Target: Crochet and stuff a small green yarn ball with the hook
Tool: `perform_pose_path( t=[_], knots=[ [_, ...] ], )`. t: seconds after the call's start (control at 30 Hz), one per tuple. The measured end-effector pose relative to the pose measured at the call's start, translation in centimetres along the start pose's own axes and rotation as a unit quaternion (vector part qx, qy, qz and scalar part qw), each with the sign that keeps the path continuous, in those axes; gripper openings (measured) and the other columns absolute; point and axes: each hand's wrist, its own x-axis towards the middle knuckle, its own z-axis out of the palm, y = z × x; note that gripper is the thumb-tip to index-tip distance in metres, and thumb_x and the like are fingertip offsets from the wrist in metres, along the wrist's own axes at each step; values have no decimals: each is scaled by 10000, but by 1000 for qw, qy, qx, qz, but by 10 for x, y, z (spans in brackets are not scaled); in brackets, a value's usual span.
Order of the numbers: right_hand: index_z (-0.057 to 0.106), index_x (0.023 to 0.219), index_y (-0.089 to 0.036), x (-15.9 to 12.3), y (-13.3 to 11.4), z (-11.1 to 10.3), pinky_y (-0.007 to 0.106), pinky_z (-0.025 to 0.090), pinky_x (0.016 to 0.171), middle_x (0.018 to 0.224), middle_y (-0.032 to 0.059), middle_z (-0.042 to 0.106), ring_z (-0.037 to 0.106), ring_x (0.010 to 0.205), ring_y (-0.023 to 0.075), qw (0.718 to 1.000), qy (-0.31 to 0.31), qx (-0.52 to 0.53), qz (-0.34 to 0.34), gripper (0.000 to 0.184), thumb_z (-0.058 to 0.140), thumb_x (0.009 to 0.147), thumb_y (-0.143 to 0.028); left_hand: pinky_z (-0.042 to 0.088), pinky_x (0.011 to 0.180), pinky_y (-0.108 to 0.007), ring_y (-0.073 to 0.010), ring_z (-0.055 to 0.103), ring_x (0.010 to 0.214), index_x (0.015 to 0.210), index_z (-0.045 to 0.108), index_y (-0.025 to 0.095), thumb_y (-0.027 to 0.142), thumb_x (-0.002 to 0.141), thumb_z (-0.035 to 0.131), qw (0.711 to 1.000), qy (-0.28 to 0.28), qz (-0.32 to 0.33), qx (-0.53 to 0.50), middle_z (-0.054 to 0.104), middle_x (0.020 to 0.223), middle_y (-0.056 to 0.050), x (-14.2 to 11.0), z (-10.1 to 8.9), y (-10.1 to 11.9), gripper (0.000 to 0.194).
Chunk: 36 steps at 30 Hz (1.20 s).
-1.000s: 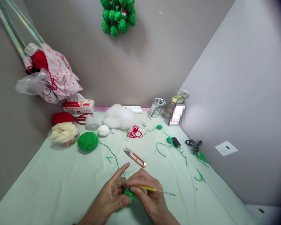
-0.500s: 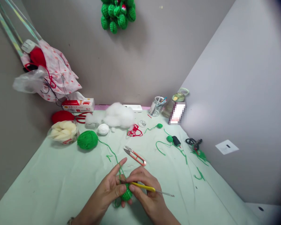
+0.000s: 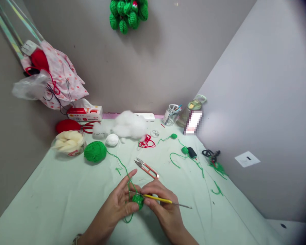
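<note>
My left hand pinches a small green crocheted piece low in the view, with green yarn running over its raised forefinger. That strand leads back to a green yarn ball at the left. My right hand grips a yellow-handled crochet hook; its metal tip lies at the piece and its thin tail points right. Orange thread snips lie just beyond my fingers.
A pale green cloth covers the table. Behind are white stuffing, a white ball, red yarn scraps, a tub of cream yarn, a tissue box, jars and green scraps. Walls close in at back and right.
The green piece has been turned in my left hand and sits a little higher. The hook has shifted slightly up and its tip now pokes out left of the piece.
</note>
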Motion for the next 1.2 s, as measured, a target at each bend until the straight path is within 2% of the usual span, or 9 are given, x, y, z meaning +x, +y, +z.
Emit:
perform_pose_path(
  t=[0.17,0.3,0.4,0.57,0.87,1.03,1.2],
  knots=[
    [821,1007,-278,0,0,1,299,590,727,871,59,777,720,815,195,1000,3,29,5,157,713,925,-357,383,1049,-374,-254,578,1173,1581,353,312,413,847,786,999,-31,-11,10,640,1197,-84,-2,1,4,859],
    [819,997,-266,0,-2,1,316,592,749,883,72,771,720,837,204,999,-14,38,10,183,690,939,-381,349,1097,-377,-258,551,1245,1580,346,308,375,864,771,999,-44,-17,5,629,1258,-91,-4,1,5,835],
    [814,992,-268,0,-3,0,301,582,762,880,64,762,715,846,193,999,-22,45,11,180,686,943,-385,370,1068,-361,-244,578,1186,1574,355,315,387,825,811,999,-43,-15,-1,633,1204,-76,-4,1,5,880],
    [797,1021,-283,0,-4,-1,274,565,814,934,47,758,705,898,170,998,-43,45,9,130,690,948,-292,418,957,-332,-211,596,1030,1562,386,323,407,769,857,1000,-23,-7,0,620,1080,-47,-1,-3,1,926],
    [801,1043,-286,0,-6,-1,256,567,814,942,48,748,699,893,163,998,-48,44,9,148,695,945,-321,410,977,-341,-215,591,1059,1552,391,343,409,789,842,1000,-27,-7,0,631,1093,-46,0,-3,-1,889],
    [804,1046,-284,1,-6,-1,268,574,799,952,60,754,708,895,173,998,-51,46,6,152,694,942,-292,425,934,-327,-204,591,1013,1528,438,336,434,766,859,1000,-17,-4,2,633,1068,-43,-3,-1,0,876],
    [818,1013,-283,1,-1,0,273,583,770,902,64,770,714,854,177,998,-37,56,-1,149,687,942,-273,446,892,-313,-195,606,980,1499,482,367,435,725,894,1000,-28,13,0,638,1065,-39,3,-7,-8,879]
  ],
)
